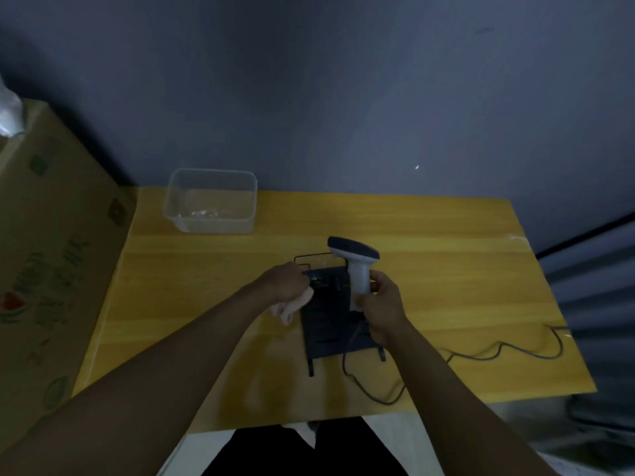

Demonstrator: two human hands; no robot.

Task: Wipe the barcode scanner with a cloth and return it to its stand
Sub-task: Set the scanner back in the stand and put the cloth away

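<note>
**A:** From the stand (338,317), what's on its left?

**B:** My left hand (287,281), bunched around the cloth (290,305) at the stand's left edge.

**A:** And the scanner?

**B:** I grip the scanner (355,266) by its handle in my right hand (381,307), upright over the stand's right side, head toward the wall. Yellow table (206,304) underneath; dim room.

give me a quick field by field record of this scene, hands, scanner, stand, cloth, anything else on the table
right hand: grips the barcode scanner by its handle, head up
left hand: holds the cloth, beside the stand
stand: dark, on the table, no scanner in it
cable: trails across the table to its right edge
container: clear plastic, far left corner
cardboard box: left of the table
</note>
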